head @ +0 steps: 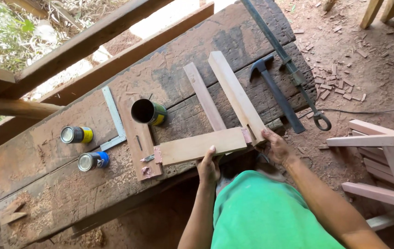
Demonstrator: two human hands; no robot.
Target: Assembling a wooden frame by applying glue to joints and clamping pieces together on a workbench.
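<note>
My left hand (208,168) grips the near edge of the cross rail (200,146) on the table (68,198); my right hand (276,147) pinches the joint where it meets the long rail (236,97). I'd press both square and keep them flat. An open can (148,112), green and yellow, lies left; farther left stand a yellow can (76,134) and a blue can (93,161).

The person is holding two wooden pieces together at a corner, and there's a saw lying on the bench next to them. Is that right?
Not quite. The tool lying on the workbench beside the wooden pieces is a hammer, not a saw. The head view shows its dark head and long handle. The rest holds: the left hand and right hand hold the pieces together at a corner.
</note>
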